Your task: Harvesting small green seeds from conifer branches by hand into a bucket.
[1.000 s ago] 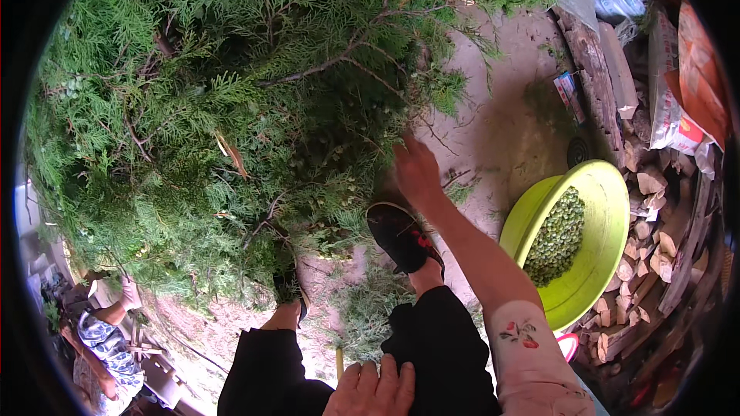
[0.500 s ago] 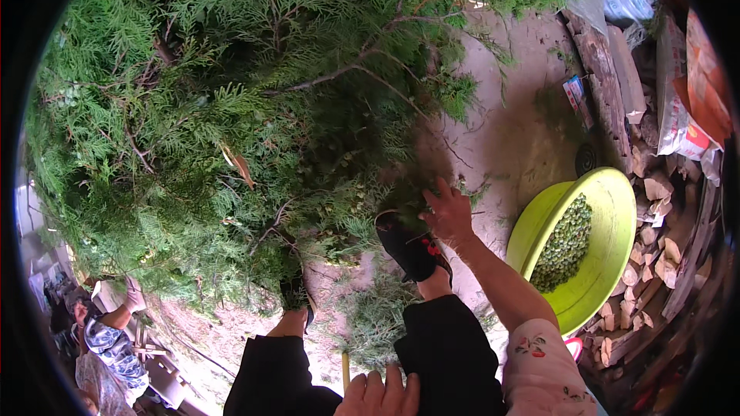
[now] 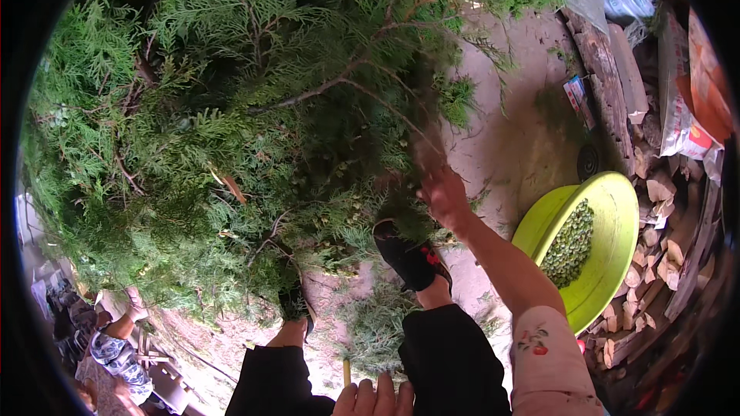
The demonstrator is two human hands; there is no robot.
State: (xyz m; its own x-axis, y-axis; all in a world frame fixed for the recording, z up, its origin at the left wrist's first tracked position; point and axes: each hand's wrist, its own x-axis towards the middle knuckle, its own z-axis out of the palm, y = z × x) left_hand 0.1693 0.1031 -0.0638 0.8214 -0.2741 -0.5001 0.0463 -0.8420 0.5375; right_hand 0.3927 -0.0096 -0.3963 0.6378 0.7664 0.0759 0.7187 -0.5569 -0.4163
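Observation:
A large heap of green conifer branches (image 3: 254, 100) fills the upper left and middle. My right hand (image 3: 445, 199) reaches to the heap's right edge, just above my black shoe (image 3: 407, 260). Its fingers are blurred by motion among dark foliage, and a thin bare twig (image 3: 385, 105) runs down toward them; whether they grip it I cannot make out. At the lower edge, my left hand (image 3: 374, 399) lies beside my black-trousered leg, fingers side by side, the palm hidden. A short yellow stick (image 3: 347, 371) stands close to it, apart from the fingers.
To the right, a tilted lime-green basin (image 3: 605, 262) holds many small green cones or berries (image 3: 570, 246). Split firewood (image 3: 647, 262), logs (image 3: 600, 69) and plastic sacks (image 3: 682, 115) line the right side. Another person (image 3: 119, 354) works at the lower left.
My right arm has shifted slightly and its fingers have blurred. The bare twig and nearby branches have moved left and down. My left hand has dropped slightly. The other person has moved.

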